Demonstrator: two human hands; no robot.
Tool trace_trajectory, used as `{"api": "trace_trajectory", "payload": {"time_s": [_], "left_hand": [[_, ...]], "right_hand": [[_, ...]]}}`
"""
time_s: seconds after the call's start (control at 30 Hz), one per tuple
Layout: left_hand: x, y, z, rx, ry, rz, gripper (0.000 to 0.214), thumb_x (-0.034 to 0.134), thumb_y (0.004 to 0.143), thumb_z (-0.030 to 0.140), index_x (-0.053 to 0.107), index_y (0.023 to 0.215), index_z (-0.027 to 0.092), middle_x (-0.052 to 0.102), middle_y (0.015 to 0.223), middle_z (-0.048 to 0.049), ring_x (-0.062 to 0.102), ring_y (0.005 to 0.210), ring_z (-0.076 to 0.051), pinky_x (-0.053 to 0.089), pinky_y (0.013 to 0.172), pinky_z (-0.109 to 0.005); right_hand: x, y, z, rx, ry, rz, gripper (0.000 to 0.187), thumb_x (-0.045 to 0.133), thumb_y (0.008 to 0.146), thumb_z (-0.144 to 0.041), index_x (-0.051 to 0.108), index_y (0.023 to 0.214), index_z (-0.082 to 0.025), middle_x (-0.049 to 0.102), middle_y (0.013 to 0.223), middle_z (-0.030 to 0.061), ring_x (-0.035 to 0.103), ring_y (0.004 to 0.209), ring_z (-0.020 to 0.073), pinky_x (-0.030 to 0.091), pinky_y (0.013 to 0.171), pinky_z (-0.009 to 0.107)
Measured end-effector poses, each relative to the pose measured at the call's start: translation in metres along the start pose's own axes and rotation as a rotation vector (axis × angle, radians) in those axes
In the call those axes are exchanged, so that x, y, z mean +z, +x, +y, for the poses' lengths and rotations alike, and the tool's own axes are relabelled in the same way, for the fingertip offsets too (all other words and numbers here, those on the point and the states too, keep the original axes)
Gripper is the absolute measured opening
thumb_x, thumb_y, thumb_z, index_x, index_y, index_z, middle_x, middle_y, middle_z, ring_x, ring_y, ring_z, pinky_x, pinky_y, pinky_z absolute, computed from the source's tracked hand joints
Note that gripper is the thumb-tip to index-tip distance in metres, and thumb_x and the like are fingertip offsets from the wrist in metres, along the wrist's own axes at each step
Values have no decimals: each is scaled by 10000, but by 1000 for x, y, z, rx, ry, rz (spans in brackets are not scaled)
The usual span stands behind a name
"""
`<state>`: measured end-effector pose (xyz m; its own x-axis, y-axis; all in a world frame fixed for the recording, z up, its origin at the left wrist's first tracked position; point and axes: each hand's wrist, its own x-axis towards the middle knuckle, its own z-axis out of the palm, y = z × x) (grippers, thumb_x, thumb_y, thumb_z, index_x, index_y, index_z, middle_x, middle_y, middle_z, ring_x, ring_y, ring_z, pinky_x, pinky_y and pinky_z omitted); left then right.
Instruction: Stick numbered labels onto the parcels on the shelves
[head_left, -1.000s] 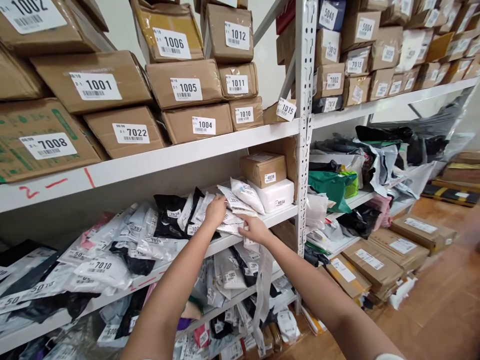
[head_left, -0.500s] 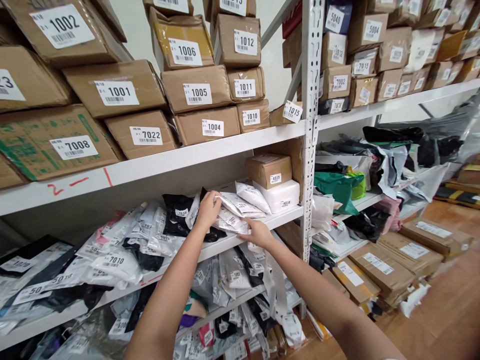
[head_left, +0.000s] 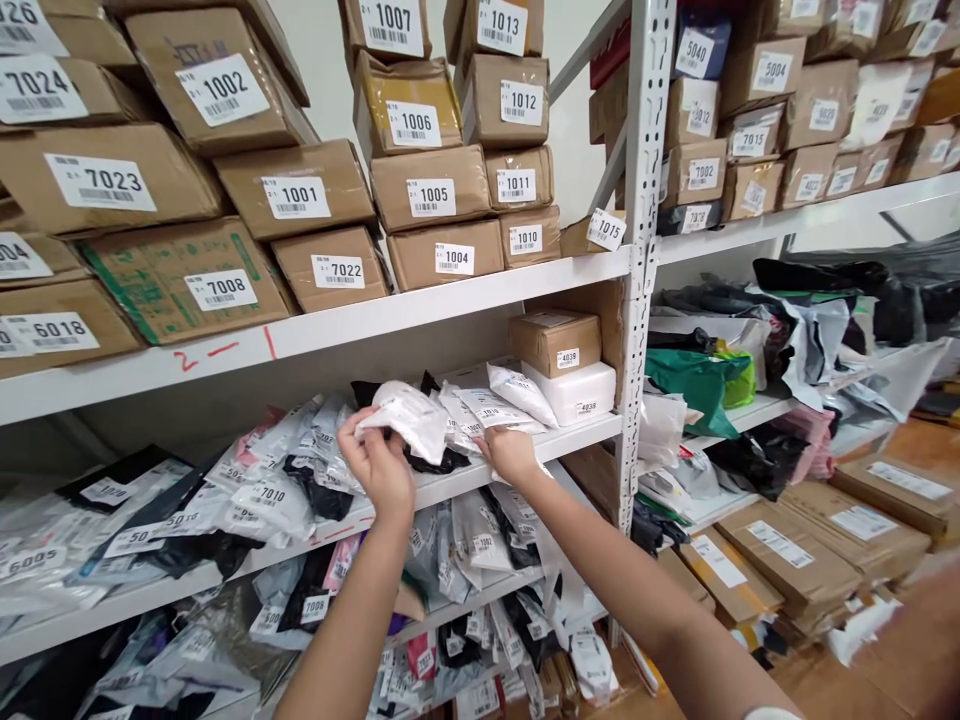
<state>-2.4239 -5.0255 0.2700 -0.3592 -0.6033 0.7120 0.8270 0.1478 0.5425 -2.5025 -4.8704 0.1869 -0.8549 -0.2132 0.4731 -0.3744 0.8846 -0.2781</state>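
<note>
My left hand (head_left: 379, 465) is closed on a small white plastic mailing bag (head_left: 411, 420), raised above the front of the middle shelf. My right hand (head_left: 510, 455) is closed at the front edge of a stack of flat white parcels (head_left: 491, 405), its fingertips by a label reading 1007. Behind the lifted bag, black mailing bags (head_left: 436, 460) lie partly hidden. A puffy white parcel (head_left: 523, 390) rests at the back right of the stack. To its right, a brown box (head_left: 555, 343) labelled 4039 sits on a white box (head_left: 581, 392) labelled 4038.
Numbered cardboard boxes (head_left: 431, 190) crowd the upper shelf (head_left: 450, 297). Bagged parcels (head_left: 262, 505) cover the middle shelf to the left, and more bags (head_left: 480, 535) fill the shelves below. A white perforated post (head_left: 641, 250) stands on the right. Flat cartons (head_left: 787, 550) lie near the floor beyond it.
My left hand has moved left and nearer, lifting the small white mailing bag off the pile. My right hand stays at the stack's front edge. The view has turned slightly left.
</note>
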Motion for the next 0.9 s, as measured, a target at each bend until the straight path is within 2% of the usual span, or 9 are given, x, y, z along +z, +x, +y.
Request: {"api": "trace_trajectory", "payload": {"time_s": [0.07,0.17,0.3,0.4,0.53,0.63,0.77,0.83,0.9], "left_hand": [[-15,-20,16,-15,-37,57,119,467,882,238,475,1001,237,561,1066,-33,567,993,-147,465,872,-285],[-41,-54,36,69,22,111,75,463,860,211,468,930,237,559,1046,-30,539,1040,-170,415,961,-345],[-73,-91,58,139,127,102,25,414,870,242,413,889,259,552,1013,-34,538,1007,-205,424,928,-406],[-87,-112,79,133,199,134,26,380,864,258,362,868,276,534,995,-38,538,1022,-231,448,884,-435],[-88,-143,112,101,281,198,24,371,856,263,360,866,281,539,1015,-35,551,1022,-232,468,851,-427],[-80,-181,140,99,283,250,38,443,845,278,411,864,282,573,1010,-21,559,1005,-224,461,877,-431],[-70,-243,177,73,337,335,59,533,806,293,494,850,301,605,994,-24,557,1043,-240,407,977,-493],[-64,-270,193,54,403,373,65,545,797,291,508,845,314,616,986,-21,567,1044,-245,403,987,-516],[-59,-290,207,58,450,423,71,543,795,280,517,849,317,621,990,-15,574,1045,-240,407,989,-515]], "right_hand": [[2,8,-11,26,-10,-4,464,386,959,-477,681,973,-119,699,924,202,672,831,289,451,690,343],[5,9,-18,87,-25,-8,477,404,950,-480,677,949,-88,694,888,231,671,832,320,454,678,363],[6,-5,-8,126,-30,-2,549,370,942,-546,623,1027,-66,677,908,257,663,862,337,445,703,382],[6,-16,1,106,-10,17,544,367,939,-563,568,1106,-86,675,913,223,657,860,311,428,713,355],[2,-30,11,-56,70,-15,402,356,975,-459,569,1124,-153,658,1041,178,642,893,264,402,719,307],[-3,-45,28,-120,89,-36,374,327,990,-411,556,1192,-194,636,1132,156,635,918,247,396,719,291],[-13,-58,62,-124,127,-22,489,341,968,-496,445,1326,-181,643,1125,150,633,930,258,407,739,296],[-21,-54,79,-107,167,-27,622,437,918,-552,338,1410,-183,656,1106,148,631,937,269,416,750,306],[-30,-47,91,-109,204,-61,721,538,863,-565,306,1436,-194,663,1105,152,626,958,282,422,766,318]]}}
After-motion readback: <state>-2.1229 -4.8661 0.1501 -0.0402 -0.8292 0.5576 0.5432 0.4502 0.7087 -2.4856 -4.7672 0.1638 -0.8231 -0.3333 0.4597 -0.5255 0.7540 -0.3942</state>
